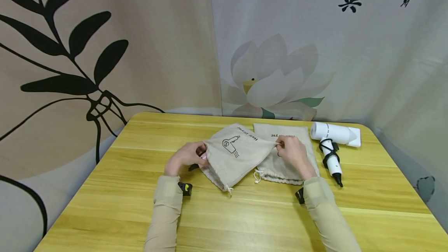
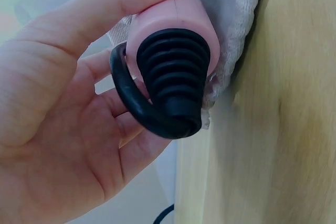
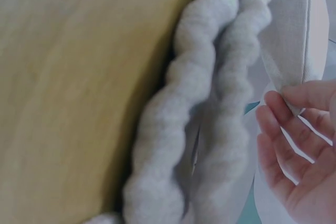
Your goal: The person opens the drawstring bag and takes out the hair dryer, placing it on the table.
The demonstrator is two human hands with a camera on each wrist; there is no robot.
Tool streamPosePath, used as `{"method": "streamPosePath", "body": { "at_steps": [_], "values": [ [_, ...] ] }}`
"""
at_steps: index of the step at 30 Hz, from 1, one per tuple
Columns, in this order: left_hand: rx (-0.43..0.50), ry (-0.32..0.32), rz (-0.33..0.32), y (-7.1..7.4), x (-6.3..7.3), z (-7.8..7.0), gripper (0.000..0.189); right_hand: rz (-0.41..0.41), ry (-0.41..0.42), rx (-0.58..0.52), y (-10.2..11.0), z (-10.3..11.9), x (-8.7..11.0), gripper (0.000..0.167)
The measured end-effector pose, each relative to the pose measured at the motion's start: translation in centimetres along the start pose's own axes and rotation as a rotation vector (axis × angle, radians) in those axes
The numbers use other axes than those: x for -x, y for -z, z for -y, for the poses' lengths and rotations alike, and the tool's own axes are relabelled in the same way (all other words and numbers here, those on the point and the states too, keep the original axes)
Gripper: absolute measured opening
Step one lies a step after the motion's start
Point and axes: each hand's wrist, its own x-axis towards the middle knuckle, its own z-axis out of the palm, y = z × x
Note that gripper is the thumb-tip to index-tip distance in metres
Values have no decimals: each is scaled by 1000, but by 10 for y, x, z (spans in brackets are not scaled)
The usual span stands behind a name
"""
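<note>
Two cloth bags show above the desk [image 1: 245,224]. The front bag [image 1: 241,154], printed with a dryer and lettering, is tilted between the hands and partly overlaps the second bag [image 1: 280,170], which lies flat. The left hand [image 1: 189,154] grips a pink handle [image 2: 176,11] with its fingers at the front bag's left edge; a black ribbed sleeve [image 2: 173,66] and cord come out of its end. How far the pink handle sits inside cannot be told. The right hand [image 1: 294,153] pinches the front bag's right corner between thumb and fingers. Beside the second bag, on the right, lies a white dryer [image 1: 336,133], black cord wound round its handle.
</note>
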Motion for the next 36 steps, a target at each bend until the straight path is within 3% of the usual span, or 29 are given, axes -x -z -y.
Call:
{"method": "streamPosePath", "body": {
  "at_steps": [16,22,28,32,36],
  "values": [
    [44,42,44,12,11,4,40,-3,-32,9,0,-4,0,13],
    [9,52,32,14,14,2,40,13,-58,21,-1,-5,1,11],
    [16,132,16,10,13,-5,43,67,-85,32,2,1,2,17],
    [-28,179,-9,9,13,-11,46,97,-52,51,4,10,4,24],
    [-107,178,-43,8,12,-16,48,65,47,60,4,20,7,27]
  ]
}}
